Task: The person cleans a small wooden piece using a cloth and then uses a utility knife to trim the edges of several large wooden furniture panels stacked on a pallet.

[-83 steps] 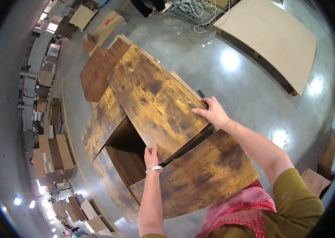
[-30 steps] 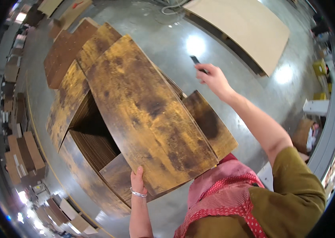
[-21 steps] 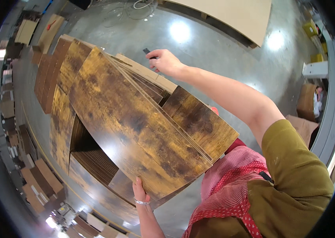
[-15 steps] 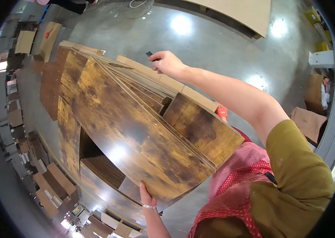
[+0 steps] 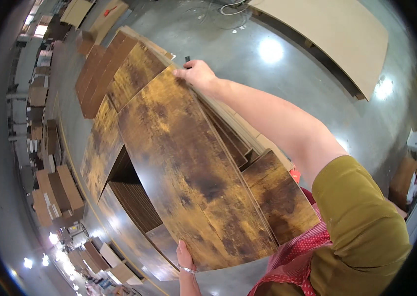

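Note:
A long wood-grain board point(image 5: 184, 172), mottled brown and yellow, lies across a stack of similar boards. My left hand point(image 5: 185, 255) grips its near edge, thumb on top and fingers hidden beneath. At the far corner, my right hand point(image 5: 197, 75) closes over the board's edge with its thumb on the surface. A small black object point(image 5: 187, 58) sticks out from the fingers of that hand; its kind cannot be made out. Beside the board, on the right, lies a shorter wood-grain panel point(image 5: 282, 195). Thin boards point(image 5: 134, 204) show edge-on in a dark gap on the left.
Reddish-brown panels point(image 5: 102, 74) extend past the far left of the stack. A large beige panel point(image 5: 332, 39) lies low at the far right. Cardboard boxes point(image 5: 58, 195) stand along the left, and an open carton point(image 5: 403, 180) is at the right.
My right hand has come down from above the far side onto the board's far corner. My left hand keeps its hold on the near edge. The view has swung, shifting the surroundings.

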Demonstrator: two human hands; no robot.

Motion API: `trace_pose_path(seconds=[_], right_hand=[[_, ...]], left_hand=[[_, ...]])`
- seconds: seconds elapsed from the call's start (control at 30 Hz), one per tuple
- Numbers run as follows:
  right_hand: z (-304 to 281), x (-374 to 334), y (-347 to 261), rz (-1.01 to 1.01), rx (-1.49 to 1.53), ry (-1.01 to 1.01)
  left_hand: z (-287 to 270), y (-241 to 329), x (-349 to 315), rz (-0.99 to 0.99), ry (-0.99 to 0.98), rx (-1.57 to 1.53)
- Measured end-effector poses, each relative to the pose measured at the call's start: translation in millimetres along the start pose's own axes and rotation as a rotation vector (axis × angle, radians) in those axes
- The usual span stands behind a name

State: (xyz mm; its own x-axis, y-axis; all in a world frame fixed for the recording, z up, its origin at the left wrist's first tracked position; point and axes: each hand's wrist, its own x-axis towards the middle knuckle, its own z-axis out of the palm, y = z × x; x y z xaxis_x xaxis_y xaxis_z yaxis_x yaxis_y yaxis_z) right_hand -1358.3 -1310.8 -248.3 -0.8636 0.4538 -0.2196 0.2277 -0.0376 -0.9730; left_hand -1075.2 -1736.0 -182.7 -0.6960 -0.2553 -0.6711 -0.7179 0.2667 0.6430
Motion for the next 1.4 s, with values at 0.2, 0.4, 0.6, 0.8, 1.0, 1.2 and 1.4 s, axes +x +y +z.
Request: trace_pose_path(seconds=[0.2, 0.4, 0.6, 0.8, 1.0, 1.2, 1.4], right_hand=[[19, 28, 4, 0.178, 0.459, -0.072], [-28, 4, -6, 0.271, 0.445, -0.103], [-119, -144, -13, 0.313, 0.654, 0.085], [-164, -323, -4, 0.4, 0.574, 0.346], [-169, -493, 45, 0.456, 0.583, 0.687], [-133, -536, 80, 0.461, 0.617, 0.792], [-104, -537, 86, 0.414, 0.715, 0.826]], left_hand=[[-7, -12, -6, 0.108, 0.052, 0.093], [-84, -27, 28, 0.359, 0.149, 0.804], [-121, 56, 7, 0.453, -0.096, 0.696], [-151, 75, 20, 0.409, -0.364, 0.938], [-120, 82, 58, 0.376, -0.704, 1.147], [-137, 82, 89, 0.345, -0.777, 1.22], [-138, 90, 103, 0.318, -0.705, 1.19]])
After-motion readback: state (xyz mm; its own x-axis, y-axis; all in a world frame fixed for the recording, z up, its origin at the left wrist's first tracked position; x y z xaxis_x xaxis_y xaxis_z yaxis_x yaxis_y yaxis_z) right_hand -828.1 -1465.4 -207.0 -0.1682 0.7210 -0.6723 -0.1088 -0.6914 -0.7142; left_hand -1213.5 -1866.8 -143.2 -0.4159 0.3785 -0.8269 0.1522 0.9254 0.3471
